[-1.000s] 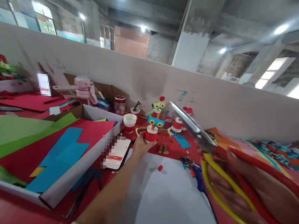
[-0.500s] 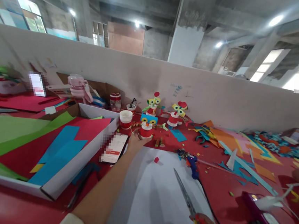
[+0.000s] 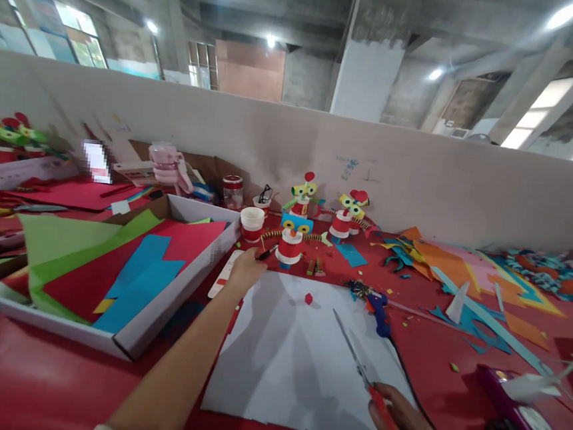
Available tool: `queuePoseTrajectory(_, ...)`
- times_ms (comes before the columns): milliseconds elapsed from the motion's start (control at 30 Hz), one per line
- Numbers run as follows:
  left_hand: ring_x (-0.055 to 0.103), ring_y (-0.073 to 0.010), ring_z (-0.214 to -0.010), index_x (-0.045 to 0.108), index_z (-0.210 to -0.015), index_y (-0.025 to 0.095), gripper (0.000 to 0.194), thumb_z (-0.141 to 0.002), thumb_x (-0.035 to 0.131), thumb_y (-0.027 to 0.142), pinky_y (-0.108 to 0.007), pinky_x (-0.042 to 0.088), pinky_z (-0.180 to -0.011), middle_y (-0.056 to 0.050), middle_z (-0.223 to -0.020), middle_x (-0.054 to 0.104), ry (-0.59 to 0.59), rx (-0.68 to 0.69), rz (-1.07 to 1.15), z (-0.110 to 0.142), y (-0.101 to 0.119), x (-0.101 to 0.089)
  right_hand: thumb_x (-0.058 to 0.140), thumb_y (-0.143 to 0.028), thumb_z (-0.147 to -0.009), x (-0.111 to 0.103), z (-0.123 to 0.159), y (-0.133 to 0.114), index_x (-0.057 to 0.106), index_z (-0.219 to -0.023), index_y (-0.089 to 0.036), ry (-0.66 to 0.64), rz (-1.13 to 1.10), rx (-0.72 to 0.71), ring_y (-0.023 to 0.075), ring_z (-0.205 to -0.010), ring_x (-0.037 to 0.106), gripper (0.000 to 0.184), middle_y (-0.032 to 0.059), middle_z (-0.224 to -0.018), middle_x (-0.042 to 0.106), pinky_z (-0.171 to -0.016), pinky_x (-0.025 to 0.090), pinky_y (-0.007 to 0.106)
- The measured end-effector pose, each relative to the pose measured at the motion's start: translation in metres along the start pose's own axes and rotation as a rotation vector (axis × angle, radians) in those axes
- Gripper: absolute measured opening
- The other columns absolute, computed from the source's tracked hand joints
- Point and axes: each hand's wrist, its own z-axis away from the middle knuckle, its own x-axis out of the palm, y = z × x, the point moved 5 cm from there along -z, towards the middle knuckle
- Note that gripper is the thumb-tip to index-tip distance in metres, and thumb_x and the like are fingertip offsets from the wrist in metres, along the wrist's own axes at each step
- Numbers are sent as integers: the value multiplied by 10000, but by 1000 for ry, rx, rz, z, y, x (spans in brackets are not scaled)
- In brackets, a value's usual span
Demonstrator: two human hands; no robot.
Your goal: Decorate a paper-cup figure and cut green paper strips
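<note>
Red tabletop (image 3: pixel 51 382) runs back to a pale partition (image 3: pixel 273 140), with a white sheet (image 3: pixel 274 361) near its front edge. Just beyond the sheet's far edge stands a cup figure (image 3: pixel 289 247), upright, striped arms spread. Close beside it, the left hand (image 3: pixel 249 268) reaches to a slim dark thing (image 3: pixel 266 253); I cannot tell whether the fingers pinch it. Over the sheet's near right corner, the right hand (image 3: pixel 406 419) has its fingers clamped around the scissors (image 3: pixel 363 376).

A sideways swing of the left hand could tip the light cup or bend an arm. A brushing sleeve might sweep off the loose red piece (image 3: pixel 308 299); snagging the cord (image 3: pixel 406 366) could drag the glue gun (image 3: pixel 381 311).

The left hand and forearm cover part of the phone (image 3: pixel 221 277); the right wrist is cut off below, and the scissors' finger loops are mostly hidden.
</note>
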Motion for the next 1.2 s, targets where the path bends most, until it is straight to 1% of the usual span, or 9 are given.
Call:
queuePoseTrajectory(100,672,-208,-864,674,-991,181,329,-670,646,116,-252,474,-683,-90,-1011,720,13,-48,-5,5,0,-13,431,-502,-883,-7,-10,-15,612,-1171,-307,49,160,-57,303,-938,723,392,87,-962,762,-849,574,393)
queuePoseTrajectory(233,672,-181,-823,659,-1015,171,325,-695,635,124,-241,481,-666,-101,-1051,702,6,-72,32,14,0,-22,491,-425,-881,-12,-21,-28,621,-1207,-313,73,460,-186,279,-1011,706,368,70,-1172,722,-812,578,322)
queuePoseTrajectory(367,649,-148,-716,657,-946,198,245,-718,612,119,-233,470,-622,-33,-870,704,-34,-81,96,31,1,-19,485,-417,-901,-12,-31,-30,647,-1204,-331,80,582,-273,253,-1001,708,354,48,-1154,727,-803,586,313)
queuePoseTrajectory(467,615,-137,-597,655,-800,195,142,-716,587,104,-239,444,-574,17,-650,631,-95,-99,171,46,0,-12,517,-360,-888,-9,-39,-31,653,-1228,-285,58,613,-349,261,-1047,681,374,79,-1176,710,-897,557,357)
queuePoseTrajectory(600,568,-111,-537,627,-757,186,93,-695,613,118,-234,415,-563,45,-588,569,-115,-152,314,58,-2,-9,503,-219,-858,-1,-49,-36,646,-1255,-230,-16,627,-388,266,-1101,640,422,123,-1175,683,-982,506,399)
queuePoseTrajectory(900,514,-49,-495,571,-914,174,318,-598,598,142,-177,248,-401,-71,-961,692,-195,-411,751,48,4,-10,520,-88,-735,2,-52,-57,680,-1213,-225,-155,712,-324,280,-1090,640,523,130,-1173,674,-968,513,382)
queuePoseTrajectory(1067,445,-39,-436,527,-826,176,221,-657,641,261,-159,187,-377,-28,-760,650,-218,-468,890,41,10,-4,495,-236,-842,-3,-83,-118,678,-1166,-231,-25,403,-417,260,-1066,632,372,111,-1154,672,-948,508,396)
queuePoseTrajectory(1133,378,-25,-397,500,-761,176,232,-672,676,298,-157,158,-376,32,-609,553,-212,-461,907,41,13,-2,575,-299,-813,3,-113,-139,664,-1138,-212,9,147,-300,221,-868,665,348,104,-1118,676,-794,557,359)
queuePoseTrajectory(1200,296,-17,-360,497,-742,177,240,-697,684,320,-158,124,-378,83,-504,430,-200,-448,906,41,16,-1,664,-274,-744,14,-146,-148,629,-1133,-194,77,-208,-63,180,-743,667,399,106,-1160,660,-612,549,294)
